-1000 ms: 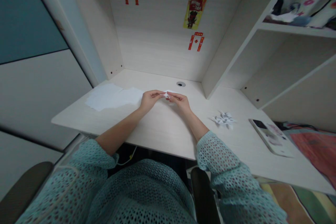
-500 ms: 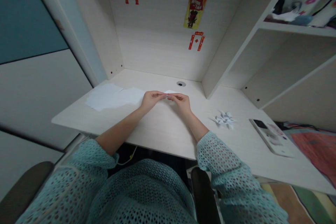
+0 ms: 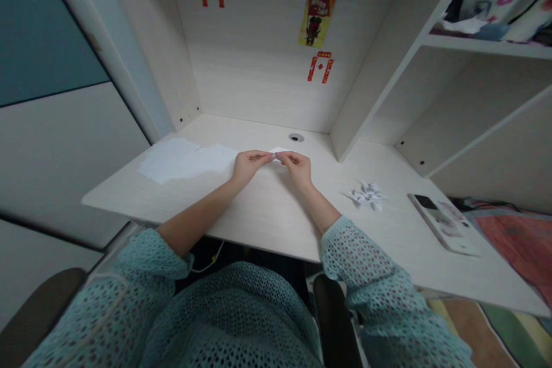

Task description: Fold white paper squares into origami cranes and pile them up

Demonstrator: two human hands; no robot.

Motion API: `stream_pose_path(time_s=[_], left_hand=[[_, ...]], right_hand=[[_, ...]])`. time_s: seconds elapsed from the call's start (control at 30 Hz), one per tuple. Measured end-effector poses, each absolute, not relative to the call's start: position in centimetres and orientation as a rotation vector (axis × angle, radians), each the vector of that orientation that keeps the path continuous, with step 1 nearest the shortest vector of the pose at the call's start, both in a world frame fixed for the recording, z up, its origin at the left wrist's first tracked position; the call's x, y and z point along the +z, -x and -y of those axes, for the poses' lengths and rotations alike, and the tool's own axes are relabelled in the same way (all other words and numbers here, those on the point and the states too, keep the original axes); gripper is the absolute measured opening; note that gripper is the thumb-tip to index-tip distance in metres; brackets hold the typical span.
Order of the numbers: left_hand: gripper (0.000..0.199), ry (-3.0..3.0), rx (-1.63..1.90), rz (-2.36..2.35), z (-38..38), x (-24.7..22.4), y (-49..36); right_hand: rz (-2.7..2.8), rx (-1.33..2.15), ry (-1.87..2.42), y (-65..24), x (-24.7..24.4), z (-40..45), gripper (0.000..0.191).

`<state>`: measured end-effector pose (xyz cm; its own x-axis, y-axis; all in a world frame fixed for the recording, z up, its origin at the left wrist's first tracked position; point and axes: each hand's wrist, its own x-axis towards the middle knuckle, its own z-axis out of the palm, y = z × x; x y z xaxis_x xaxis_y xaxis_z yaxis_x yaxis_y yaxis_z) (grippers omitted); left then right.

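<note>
My left hand (image 3: 249,164) and my right hand (image 3: 296,167) meet above the middle of the desk, fingertips almost touching. Both pinch a small piece of white paper (image 3: 276,156), mostly hidden behind the fingers. White paper (image 3: 280,149) shows just beyond the fingertips; whether it is part of the held piece or lies on the desk, I cannot tell. Left of my left hand, loose white paper sheets (image 3: 172,161) lie flat and overlap. To the right of my right hand sits a cluster of pointed folded white paper shapes (image 3: 366,195).
A phone (image 3: 442,224) lies on the right part of the pale desk (image 3: 267,218). A round cable hole (image 3: 296,138) is near the back panel. An upright divider (image 3: 366,86) rises behind on the right, and a chair armrest (image 3: 336,316) stands below the front edge.
The view has shifted very slightly. Both hands keep their pinch in the same place, with a bit more white paper showing between the fingertips.
</note>
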<state>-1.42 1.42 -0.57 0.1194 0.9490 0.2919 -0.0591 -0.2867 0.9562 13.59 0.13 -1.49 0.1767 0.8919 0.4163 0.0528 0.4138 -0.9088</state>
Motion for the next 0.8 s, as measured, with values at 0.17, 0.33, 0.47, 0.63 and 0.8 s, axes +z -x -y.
stream_pose_path(time_s=[0.17,0.33,0.47,0.63,0.8], left_hand=[[0.031,-1.419,1.351,-0.928,-1.6,-0.5,1.6],[0.032,-1.402,1.344,-0.959,-1.9,-0.7,1.9],[0.032,-1.38,1.347,-0.969,-2.2,-1.0,1.9],[0.032,-1.361,1.352,-0.96,-2.6,-1.1,1.9],[0.032,-1.317,1.345,-0.926,-2.7,-1.3,1.9]], right_hand=[[1.241,0.746,1.007,-13.6,-1.4,-0.1,0.024],[1.232,0.744,1.005,-13.7,-1.6,-0.3,0.026],[1.231,0.724,1.028,-13.9,-1.8,-0.6,0.027],[1.239,0.731,1.028,-14.0,-2.0,-0.8,0.029],[1.215,0.825,1.02,-13.9,-1.9,-0.8,0.03]])
